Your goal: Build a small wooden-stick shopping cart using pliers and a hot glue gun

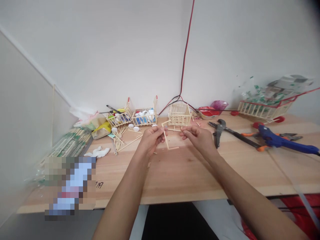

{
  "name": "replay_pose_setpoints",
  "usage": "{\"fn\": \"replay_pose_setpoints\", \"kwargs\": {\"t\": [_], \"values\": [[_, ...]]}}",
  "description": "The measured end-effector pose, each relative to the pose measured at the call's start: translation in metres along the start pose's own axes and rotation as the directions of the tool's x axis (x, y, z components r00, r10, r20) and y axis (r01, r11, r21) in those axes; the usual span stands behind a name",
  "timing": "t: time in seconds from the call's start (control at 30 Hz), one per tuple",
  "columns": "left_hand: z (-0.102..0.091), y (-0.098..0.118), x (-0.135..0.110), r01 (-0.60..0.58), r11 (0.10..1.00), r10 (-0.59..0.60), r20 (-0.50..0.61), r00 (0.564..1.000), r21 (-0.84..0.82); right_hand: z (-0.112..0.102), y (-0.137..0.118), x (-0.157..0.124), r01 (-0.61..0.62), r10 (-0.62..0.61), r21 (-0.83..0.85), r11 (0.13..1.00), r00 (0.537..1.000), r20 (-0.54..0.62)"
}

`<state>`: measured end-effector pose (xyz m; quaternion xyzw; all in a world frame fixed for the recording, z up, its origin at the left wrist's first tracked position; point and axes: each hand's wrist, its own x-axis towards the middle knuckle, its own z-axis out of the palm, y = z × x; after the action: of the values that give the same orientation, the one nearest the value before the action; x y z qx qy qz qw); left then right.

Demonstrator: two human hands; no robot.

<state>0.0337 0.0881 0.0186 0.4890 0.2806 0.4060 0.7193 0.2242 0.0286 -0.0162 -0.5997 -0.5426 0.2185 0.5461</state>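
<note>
Both hands are raised over the wooden table (185, 173), fingers pinched on a small frame of thin wooden sticks (168, 141). My left hand (150, 138) grips the frame's left side, with one stick hanging down and bending into an L. My right hand (197, 136) pinches a horizontal stick on the frame's right. Just behind the hands stands a little open basket built of sticks (179, 115).
Two stick baskets with bottle caps (145, 116) and loose sticks (122, 136) lie at the back left. Pliers (220, 128), a blue glue gun (282, 140), a red bowl (208, 112) and a long stick cart (265, 110) sit at right. Stick bundles (70, 143) lie far left. Red and black wires (185, 56) hang down the wall.
</note>
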Motion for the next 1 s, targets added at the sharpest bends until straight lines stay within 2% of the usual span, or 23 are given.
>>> {"fn": "replay_pose_setpoints", "kwargs": {"t": [0.13,0.27,0.43,0.63,0.83,1.0], "values": [[0.001,0.0,0.0,-0.033,0.999,0.034,-0.067,0.997,0.013,0.0,-0.001,-0.001,0.02,-0.019,-0.039,0.999,0.999,0.043],[0.0,0.001,0.001,-0.088,0.996,0.088,-0.112,0.99,0.009,-0.001,0.0,-0.001,0.095,-0.086,-0.17,0.981,0.994,0.061],[-0.001,0.003,0.001,-0.122,0.993,0.122,-0.119,0.985,0.012,-0.001,-0.003,-0.002,0.132,-0.125,-0.276,0.952,0.991,0.04],[-0.001,0.001,0.002,-0.157,0.987,0.154,-0.101,0.983,-0.019,0.0,-0.011,-0.005,0.107,-0.105,-0.229,0.968,0.994,0.019],[-0.003,0.0,0.004,-0.175,0.984,0.167,-0.183,0.969,-0.031,0.003,-0.014,-0.006,0.054,-0.057,0.02,0.998,0.988,0.142],[-0.002,0.0,0.004,-0.206,0.978,0.194,-0.238,0.952,-0.027,0.007,-0.011,-0.005,0.086,-0.077,-0.044,0.995,0.982,0.172]]}}
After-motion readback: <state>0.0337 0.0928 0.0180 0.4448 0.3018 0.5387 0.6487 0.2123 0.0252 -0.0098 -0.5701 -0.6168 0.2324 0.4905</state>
